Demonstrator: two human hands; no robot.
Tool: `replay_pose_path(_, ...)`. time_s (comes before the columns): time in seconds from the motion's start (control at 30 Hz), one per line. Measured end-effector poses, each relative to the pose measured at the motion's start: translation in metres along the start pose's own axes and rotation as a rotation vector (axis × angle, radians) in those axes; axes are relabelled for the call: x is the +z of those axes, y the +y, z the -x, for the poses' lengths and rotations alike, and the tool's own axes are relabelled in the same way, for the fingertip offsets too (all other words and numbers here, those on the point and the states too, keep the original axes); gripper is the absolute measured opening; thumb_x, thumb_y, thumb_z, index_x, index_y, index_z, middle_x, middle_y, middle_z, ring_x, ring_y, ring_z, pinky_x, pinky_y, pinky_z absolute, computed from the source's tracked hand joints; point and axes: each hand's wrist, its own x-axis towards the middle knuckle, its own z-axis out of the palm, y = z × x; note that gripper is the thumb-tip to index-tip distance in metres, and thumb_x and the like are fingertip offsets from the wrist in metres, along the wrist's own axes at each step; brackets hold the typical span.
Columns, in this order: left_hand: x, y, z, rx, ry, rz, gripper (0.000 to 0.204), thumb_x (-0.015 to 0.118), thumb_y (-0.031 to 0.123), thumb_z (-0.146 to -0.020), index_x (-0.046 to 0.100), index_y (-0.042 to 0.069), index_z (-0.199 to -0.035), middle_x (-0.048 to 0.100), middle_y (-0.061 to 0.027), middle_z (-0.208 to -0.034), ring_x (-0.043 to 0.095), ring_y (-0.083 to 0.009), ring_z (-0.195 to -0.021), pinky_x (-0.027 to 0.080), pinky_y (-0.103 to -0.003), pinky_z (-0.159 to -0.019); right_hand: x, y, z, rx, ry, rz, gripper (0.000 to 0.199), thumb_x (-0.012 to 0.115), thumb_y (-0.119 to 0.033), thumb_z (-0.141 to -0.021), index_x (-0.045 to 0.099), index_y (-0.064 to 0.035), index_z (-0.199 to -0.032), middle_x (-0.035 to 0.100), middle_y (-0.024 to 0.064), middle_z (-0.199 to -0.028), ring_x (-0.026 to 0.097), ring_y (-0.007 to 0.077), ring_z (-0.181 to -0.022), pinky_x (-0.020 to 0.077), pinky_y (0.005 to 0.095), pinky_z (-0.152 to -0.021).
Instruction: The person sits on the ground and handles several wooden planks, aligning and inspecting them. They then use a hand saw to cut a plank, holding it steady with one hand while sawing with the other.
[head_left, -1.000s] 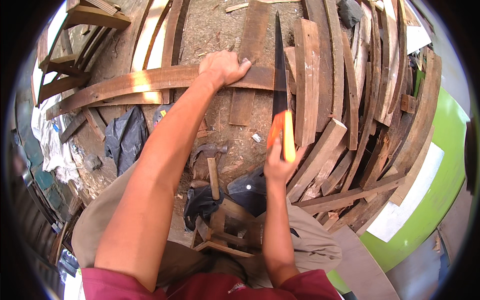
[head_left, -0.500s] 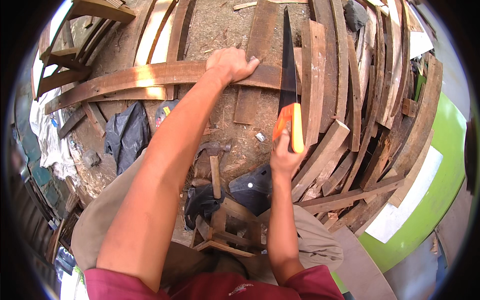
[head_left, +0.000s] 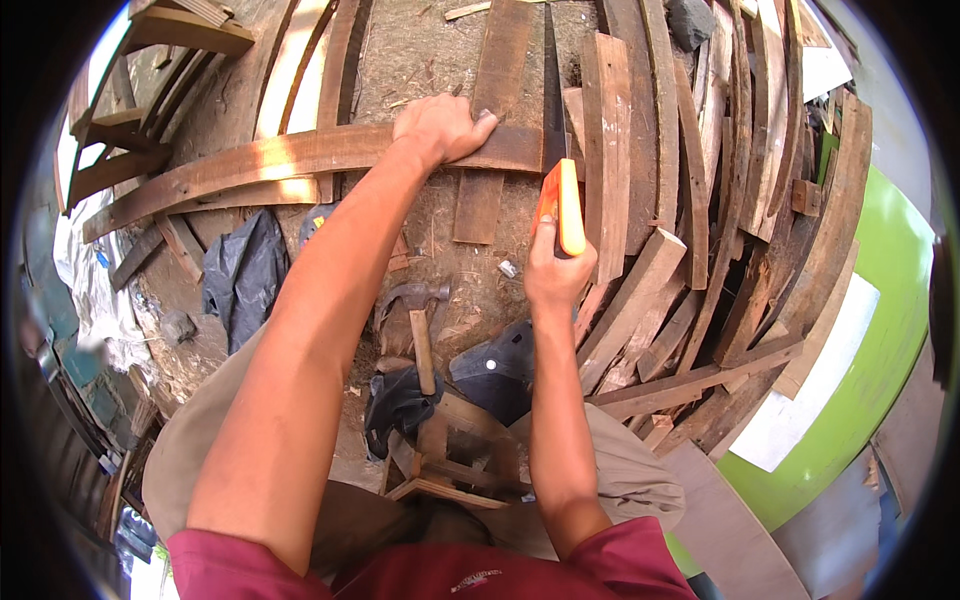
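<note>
A long brown wooden board lies crosswise in front of me, resting over other planks. My left hand is clamped over it near its right end, fingers over the far edge and the thumb pointing right. Closed around the orange and yellow handle of a handsaw is my right hand. The dark saw blade points away from me and runs against the board's right end. Beneath that end, a flat plank stretches lengthwise on the ground.
Stacked old planks fill the right side, beside a green surface. Between my legs are a hammer, dark cloth-like pieces and a small wooden frame. A black plastic bag and a wooden chair-like frame are at left.
My right hand has pushed the saw forward, away from me, so its handle is closer to the board. My left hand keeps its hold on the board. The view has shifted slightly.
</note>
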Motion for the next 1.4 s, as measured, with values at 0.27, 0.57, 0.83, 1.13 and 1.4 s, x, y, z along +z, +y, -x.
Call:
replay_pose_path(0.27,-0.006,-0.004,-0.002,-0.058,-0.062,0.019,0.070,0.041,0.061,-0.098,0.075,0.001,-0.109,0.074,-0.0208,-0.108,0.070,-0.0363,-0.107,0.055,-0.047,-0.094,-0.105,0.011,0.155,0.178,-0.025,-0.051,0.019,0.057,-0.005,-0.098,0.067,0.0089,-0.089,0.055,0.0013,-0.060,0.050,0.0077,-0.053,0.0381,0.0262,-0.048)
replay_pose_path(0.57,0.003,-0.005,-0.001,-0.053,-0.062,-0.017,0.070,0.035,0.059,-0.100,0.073,0.001,-0.114,0.072,-0.0224,-0.113,0.069,-0.0339,-0.109,0.054,-0.048,-0.095,-0.046,0.037,0.080,0.190,-0.040,-0.027,0.020,0.062,-0.005,-0.094,0.062,0.0043,-0.076,0.052,0.0040,-0.058,0.049,0.0105,-0.053,0.0378,0.0321,-0.049)
replay_pose_path(0.83,0.004,-0.004,0.001,-0.036,-0.025,-0.020,0.071,0.032,0.054,-0.103,0.075,-0.002,-0.106,0.073,-0.0245,-0.104,0.071,-0.0379,-0.103,0.055,-0.048,-0.094,-0.064,0.045,0.103,0.100,-0.081,-0.151,0.017,0.056,-0.003,-0.100,0.057,0.0020,-0.084,0.051,-0.0023,-0.064,0.042,0.0050,-0.050,0.0313,0.0239,-0.044)
replay_pose_path(1.13,-0.007,-0.006,-0.004,-0.071,-0.148,0.027,0.067,0.032,0.050,-0.102,0.074,-0.002,-0.107,0.073,-0.0245,-0.109,0.070,-0.0378,-0.104,0.055,-0.049,-0.095,-0.103,0.027,0.160,0.077,-0.098,0.103,0.015,0.060,-0.004,-0.091,0.065,0.0056,-0.080,0.059,0.0080,-0.060,0.058,0.0164,-0.053,0.0454,0.0322,-0.052)
replay_pose_path(1.4,0.002,-0.006,-0.012,-0.031,0.042,0.033,0.067,0.034,0.051,-0.101,0.073,-0.003,-0.113,0.071,-0.0241,-0.118,0.067,-0.0372,-0.114,0.051,-0.049,-0.102,-0.023,-0.001,0.027,0.104,0.010,-0.041,0.028,0.064,-0.009,-0.098,0.053,-0.0037,-0.073,0.048,-0.0052,-0.060,0.043,0.0052,-0.049,0.0324,0.0255,-0.045)
